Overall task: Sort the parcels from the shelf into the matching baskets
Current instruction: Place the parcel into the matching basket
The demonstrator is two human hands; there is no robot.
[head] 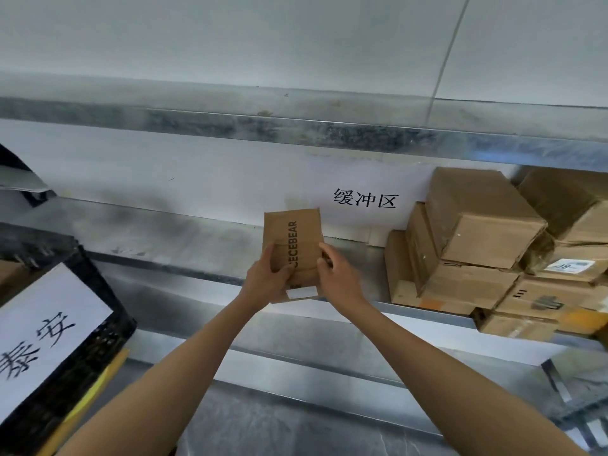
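A small brown cardboard parcel (292, 235) printed with "CECEBEAR" is held upright in front of the metal shelf (184, 235). My left hand (267, 278) grips its lower left side with the thumb across the front. My right hand (335, 274) grips its lower right edge. A white label shows at the parcel's bottom. A black basket (108, 324) with a white paper sign of handwritten characters stands at the lower left.
A stack of several brown cardboard boxes (487, 245) fills the shelf's right end. A white sheet with printed characters (364, 199) hangs on the wall behind. A yellow envelope (98, 386) pokes out beside the basket. Another shelf level lies above.
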